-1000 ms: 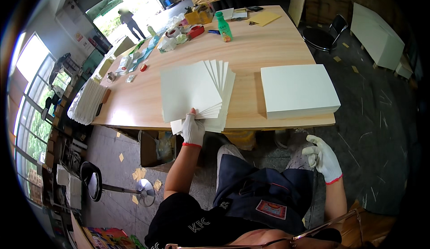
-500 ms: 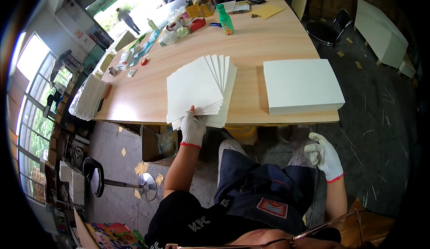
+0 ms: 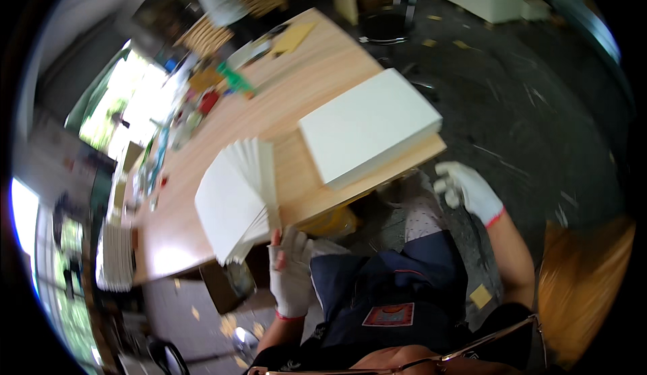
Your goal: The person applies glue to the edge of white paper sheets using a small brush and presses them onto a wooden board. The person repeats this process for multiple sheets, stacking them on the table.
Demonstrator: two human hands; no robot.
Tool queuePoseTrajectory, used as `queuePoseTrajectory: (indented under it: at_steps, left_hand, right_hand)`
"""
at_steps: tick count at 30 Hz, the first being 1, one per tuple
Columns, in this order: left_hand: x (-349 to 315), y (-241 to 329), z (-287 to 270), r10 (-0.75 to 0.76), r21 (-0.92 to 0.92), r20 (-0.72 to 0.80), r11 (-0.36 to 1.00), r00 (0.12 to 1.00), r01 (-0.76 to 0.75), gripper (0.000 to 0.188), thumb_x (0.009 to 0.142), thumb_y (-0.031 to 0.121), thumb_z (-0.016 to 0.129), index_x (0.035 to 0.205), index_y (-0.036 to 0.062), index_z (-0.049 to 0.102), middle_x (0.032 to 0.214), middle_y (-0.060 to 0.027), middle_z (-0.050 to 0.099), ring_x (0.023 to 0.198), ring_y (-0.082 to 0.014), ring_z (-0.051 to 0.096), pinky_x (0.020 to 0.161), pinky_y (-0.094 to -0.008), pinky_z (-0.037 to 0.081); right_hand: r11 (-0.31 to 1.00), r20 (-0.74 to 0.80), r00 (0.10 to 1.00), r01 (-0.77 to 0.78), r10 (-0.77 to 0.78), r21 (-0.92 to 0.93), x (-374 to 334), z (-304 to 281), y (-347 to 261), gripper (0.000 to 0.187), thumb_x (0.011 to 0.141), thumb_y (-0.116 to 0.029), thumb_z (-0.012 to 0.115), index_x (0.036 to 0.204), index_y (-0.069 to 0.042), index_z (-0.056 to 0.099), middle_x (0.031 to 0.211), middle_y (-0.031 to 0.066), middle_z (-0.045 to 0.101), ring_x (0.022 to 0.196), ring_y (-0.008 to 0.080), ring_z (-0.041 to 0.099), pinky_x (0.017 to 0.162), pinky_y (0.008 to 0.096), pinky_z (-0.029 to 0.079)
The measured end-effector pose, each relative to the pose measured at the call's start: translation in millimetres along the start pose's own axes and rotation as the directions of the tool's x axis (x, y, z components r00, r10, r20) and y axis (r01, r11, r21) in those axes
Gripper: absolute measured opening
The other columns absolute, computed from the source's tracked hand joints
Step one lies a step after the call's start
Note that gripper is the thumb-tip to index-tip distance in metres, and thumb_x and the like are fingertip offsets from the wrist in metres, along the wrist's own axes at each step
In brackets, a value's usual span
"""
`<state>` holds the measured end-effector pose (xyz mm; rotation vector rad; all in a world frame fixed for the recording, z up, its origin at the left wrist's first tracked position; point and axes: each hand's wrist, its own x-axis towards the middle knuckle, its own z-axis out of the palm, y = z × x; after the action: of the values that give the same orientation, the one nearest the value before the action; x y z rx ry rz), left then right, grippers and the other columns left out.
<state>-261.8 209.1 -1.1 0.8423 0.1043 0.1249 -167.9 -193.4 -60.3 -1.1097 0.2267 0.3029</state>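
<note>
At the table's (image 3: 296, 98) near edge, white sheets (image 3: 232, 203) lie fanned, the stagger presumably keeping each edge reachable. The gloved left hand (image 3: 290, 274) meets their near corner; blur hides whether it pinches. Beyond the squared stack (image 3: 371, 125), apparently set apart against mixing, the right hand (image 3: 470, 191) hangs half-curled, empty.

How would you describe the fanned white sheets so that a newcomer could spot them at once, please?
Find the large wood-topped table, then follow its near edge to the gloved left hand. The white sheets lie right beside that hand, at the edge. Unlike the squared white stack further right, they spread out like a fan.
</note>
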Motion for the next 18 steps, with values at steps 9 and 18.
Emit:
queuePoseTrajectory:
  at_steps: [9, 18]
  left_hand:
    - [182, -104, 187, -0.173, 0.553, 0.810, -0.096, 0.561, -0.828, 0.032, 0.088, 0.006, 0.062, 0.120, 0.0096, 0.068, 0.122, -0.0106, 0.064, 0.118, -0.0344, 0.056, 0.099, -0.0423, 0.047]
    - [249, -148, 194, -0.327, 0.728, 0.652, 0.017, 0.684, -0.685, 0.025, 0.087, 0.012, 0.069, 0.111, 0.0052, 0.073, 0.105, -0.0127, 0.063, 0.096, -0.0257, 0.063, 0.084, -0.0359, 0.051]
  right_hand:
    - [0.388, -0.157, 0.811, 0.091, -0.563, -0.917, 83, -8, -67, 0.057, 0.089, -0.065, 0.056, 0.095, -0.008, 0.062, 0.084, 0.0158, 0.069, 0.083, 0.0349, 0.067, 0.075, 0.0429, 0.051]
    - [-0.394, 0.493, 0.596, 0.300, -0.634, -0.869, 105, -4, -96, 0.032, 0.092, -0.042, 0.057, 0.087, -0.011, 0.064, 0.079, 0.0131, 0.067, 0.078, 0.0330, 0.067, 0.070, 0.0460, 0.052]
